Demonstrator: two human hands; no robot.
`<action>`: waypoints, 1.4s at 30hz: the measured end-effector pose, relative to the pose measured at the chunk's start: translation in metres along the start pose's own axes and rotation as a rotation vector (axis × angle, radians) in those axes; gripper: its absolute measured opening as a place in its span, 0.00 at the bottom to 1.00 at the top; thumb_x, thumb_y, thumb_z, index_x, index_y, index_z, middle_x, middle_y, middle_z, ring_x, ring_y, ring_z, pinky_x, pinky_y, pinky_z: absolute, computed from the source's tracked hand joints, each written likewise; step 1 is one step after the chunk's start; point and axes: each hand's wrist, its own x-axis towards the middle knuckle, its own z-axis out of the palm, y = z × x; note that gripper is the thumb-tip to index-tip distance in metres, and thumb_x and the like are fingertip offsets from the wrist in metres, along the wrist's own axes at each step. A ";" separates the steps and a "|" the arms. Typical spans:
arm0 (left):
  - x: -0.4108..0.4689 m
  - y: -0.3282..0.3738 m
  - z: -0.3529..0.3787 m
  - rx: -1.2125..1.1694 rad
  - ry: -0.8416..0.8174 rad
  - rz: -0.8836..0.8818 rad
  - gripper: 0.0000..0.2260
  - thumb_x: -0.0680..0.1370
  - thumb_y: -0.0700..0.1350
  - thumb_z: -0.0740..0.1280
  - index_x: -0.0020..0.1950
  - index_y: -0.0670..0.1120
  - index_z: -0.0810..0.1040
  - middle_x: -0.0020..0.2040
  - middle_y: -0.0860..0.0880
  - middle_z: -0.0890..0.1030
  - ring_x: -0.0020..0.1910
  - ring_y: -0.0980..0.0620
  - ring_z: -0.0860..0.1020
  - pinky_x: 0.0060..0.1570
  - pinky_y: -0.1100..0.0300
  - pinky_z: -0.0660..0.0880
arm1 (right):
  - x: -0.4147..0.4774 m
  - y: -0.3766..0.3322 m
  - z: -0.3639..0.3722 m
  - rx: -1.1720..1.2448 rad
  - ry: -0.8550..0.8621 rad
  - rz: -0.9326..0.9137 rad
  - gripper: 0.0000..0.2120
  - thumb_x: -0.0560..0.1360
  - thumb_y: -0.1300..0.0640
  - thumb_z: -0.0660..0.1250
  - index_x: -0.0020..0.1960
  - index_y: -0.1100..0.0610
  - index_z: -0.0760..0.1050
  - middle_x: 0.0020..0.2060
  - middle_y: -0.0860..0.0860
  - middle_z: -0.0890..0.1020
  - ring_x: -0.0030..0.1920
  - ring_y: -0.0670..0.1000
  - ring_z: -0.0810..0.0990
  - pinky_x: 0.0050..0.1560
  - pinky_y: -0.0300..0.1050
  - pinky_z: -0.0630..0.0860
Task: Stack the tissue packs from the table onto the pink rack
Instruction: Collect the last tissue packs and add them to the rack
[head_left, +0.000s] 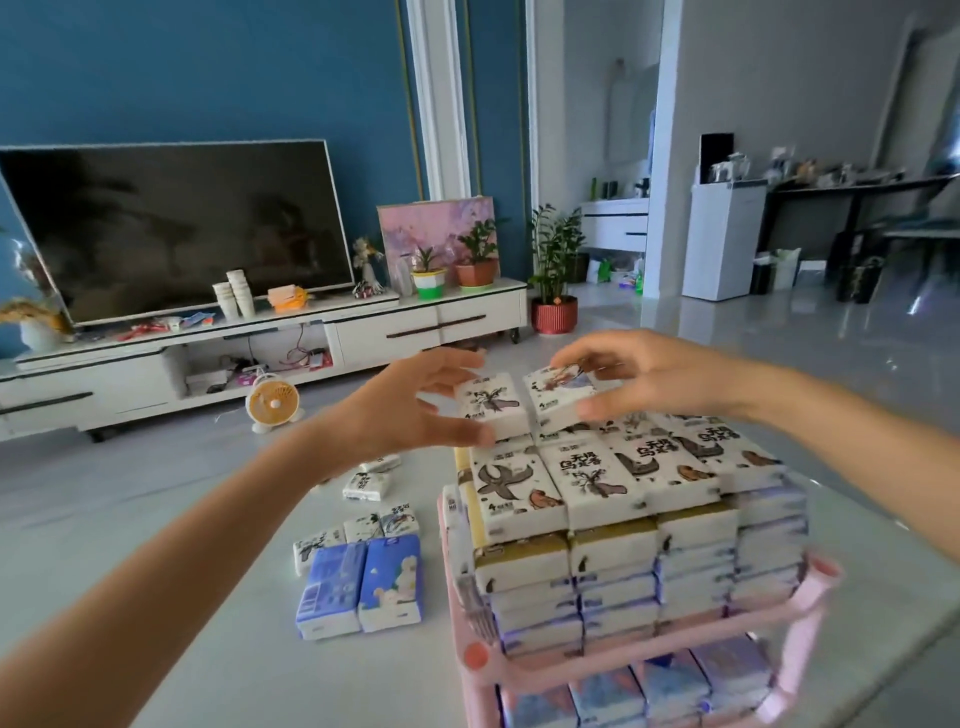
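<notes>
A pink rack stands at the table's front right, piled high with tissue packs in several layers. On top at the far side lie two white packs side by side. My left hand holds the left pack between thumb and fingers. My right hand grips the right pack the same way. Loose packs remain on the table: two blue ones, some white ones behind them and more farther back.
The white table carries the rack and the loose packs. Beyond it are a small orange fan on the floor, a TV cabinet with a television, and potted plants.
</notes>
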 end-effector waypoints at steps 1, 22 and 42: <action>0.001 -0.001 0.001 0.009 -0.018 0.007 0.34 0.62 0.55 0.73 0.65 0.58 0.65 0.57 0.63 0.71 0.56 0.66 0.71 0.52 0.73 0.68 | 0.000 0.002 0.001 -0.021 -0.021 -0.006 0.23 0.71 0.53 0.70 0.65 0.47 0.69 0.60 0.40 0.71 0.61 0.42 0.68 0.50 0.26 0.63; -0.005 -0.008 0.007 -0.135 0.039 -0.024 0.29 0.59 0.53 0.73 0.58 0.59 0.69 0.56 0.60 0.74 0.56 0.65 0.73 0.47 0.73 0.73 | 0.005 -0.001 -0.001 -0.071 -0.091 -0.045 0.24 0.69 0.54 0.71 0.64 0.48 0.69 0.59 0.39 0.73 0.60 0.37 0.70 0.56 0.26 0.63; -0.142 -0.073 -0.017 -0.067 0.293 -0.196 0.08 0.72 0.53 0.68 0.51 0.58 0.78 0.49 0.59 0.81 0.48 0.69 0.77 0.48 0.71 0.73 | -0.038 -0.110 0.047 -0.103 0.123 -0.312 0.11 0.74 0.54 0.66 0.56 0.52 0.76 0.49 0.44 0.80 0.50 0.40 0.77 0.53 0.33 0.73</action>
